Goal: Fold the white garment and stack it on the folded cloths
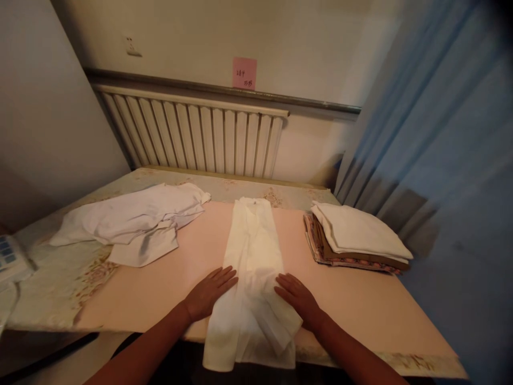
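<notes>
A white garment (252, 256), folded into a long narrow strip, lies along the middle of the table and hangs over its front edge. My left hand (210, 291) rests flat and open on the garment's left edge. My right hand (298, 299) lies flat and open on its right edge, fingers pointing inward. Neither hand grips the cloth.
A crumpled white garment (132, 222) lies at the left of the table (360, 305). A stack of folded cloths (355, 235) sits at the right. A radiator (192, 133) stands behind, a blue curtain (441, 160) hangs at the right, and a device with buttons (10, 259) is at far left.
</notes>
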Available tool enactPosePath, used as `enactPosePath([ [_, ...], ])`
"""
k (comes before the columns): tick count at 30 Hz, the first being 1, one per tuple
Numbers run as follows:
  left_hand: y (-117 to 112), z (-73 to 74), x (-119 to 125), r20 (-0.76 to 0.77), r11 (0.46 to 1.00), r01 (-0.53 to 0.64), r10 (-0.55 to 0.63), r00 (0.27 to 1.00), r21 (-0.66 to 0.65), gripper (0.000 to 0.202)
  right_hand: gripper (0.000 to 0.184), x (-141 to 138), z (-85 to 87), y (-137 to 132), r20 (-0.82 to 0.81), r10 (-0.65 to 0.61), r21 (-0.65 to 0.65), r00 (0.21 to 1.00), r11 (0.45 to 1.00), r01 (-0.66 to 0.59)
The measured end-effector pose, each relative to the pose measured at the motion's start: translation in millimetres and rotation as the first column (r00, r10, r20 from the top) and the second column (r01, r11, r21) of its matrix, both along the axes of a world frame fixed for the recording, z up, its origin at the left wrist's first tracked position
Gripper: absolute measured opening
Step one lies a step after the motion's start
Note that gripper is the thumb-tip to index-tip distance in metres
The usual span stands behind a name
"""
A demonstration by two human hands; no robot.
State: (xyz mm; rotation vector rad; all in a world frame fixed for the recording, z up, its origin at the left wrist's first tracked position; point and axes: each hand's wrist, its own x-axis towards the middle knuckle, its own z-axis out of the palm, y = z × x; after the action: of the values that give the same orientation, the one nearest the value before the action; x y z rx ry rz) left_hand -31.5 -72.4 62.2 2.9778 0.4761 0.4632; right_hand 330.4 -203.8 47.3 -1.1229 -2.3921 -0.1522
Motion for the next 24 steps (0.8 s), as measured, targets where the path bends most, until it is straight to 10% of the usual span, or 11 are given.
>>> enactPosePath([
  [12, -1.4, 6.3, 6.4, -0.03, 0.988, 0.102, -0.106, 0.994, -0.118, 0.072, 0.068, -6.2, 10.2, 7.3, 0.0, 0.245, -0.264, 0.969, 0.935, -0.236],
  [24, -80.7, 45.6, -19.7, -0.001, 0.933, 0.185, -0.195, 0.981, -0.308, 0.058, 0.037, -47.1, 44.5, -54.0, -0.246, 0.193, -0.452, 0.95, 0.844, -0.289],
])
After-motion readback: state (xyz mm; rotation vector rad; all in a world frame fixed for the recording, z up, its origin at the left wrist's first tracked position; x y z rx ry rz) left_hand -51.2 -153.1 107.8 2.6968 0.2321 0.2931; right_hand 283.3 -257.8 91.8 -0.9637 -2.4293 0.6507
